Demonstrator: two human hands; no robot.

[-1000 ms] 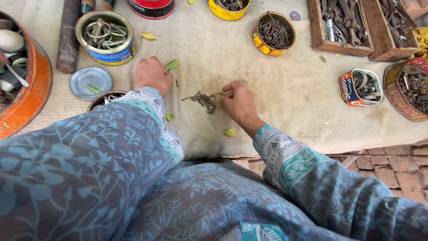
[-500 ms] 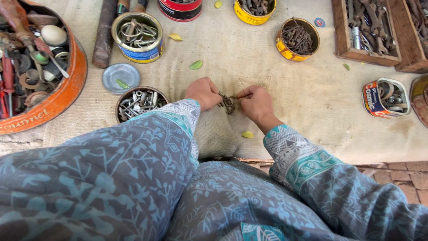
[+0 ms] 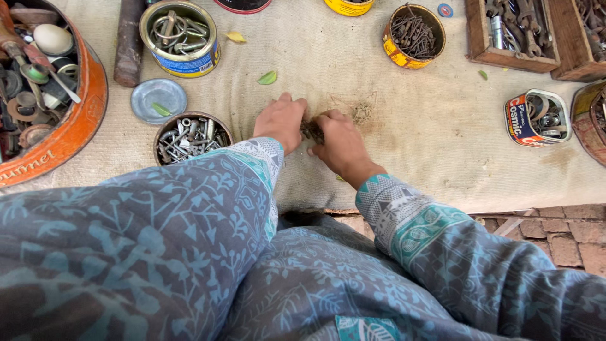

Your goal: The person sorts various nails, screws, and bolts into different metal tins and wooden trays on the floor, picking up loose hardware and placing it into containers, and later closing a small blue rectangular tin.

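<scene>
Rusty nails (image 3: 311, 130) sit bunched between both hands, left hand (image 3: 281, 120) and right hand (image 3: 334, 142) cupped inward, fingers curled round them, scooping the heap off the cloth (image 3: 404, 126).

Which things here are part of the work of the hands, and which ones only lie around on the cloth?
In hand:
- left hand and right hand, pressed together around the pile
- small pile of rusty nails between them

Lying about:
- tin of bolts
- tin of rings
- yellow tin of rusty nails
- metal lid
- green leaf
- wooden tool box
</scene>
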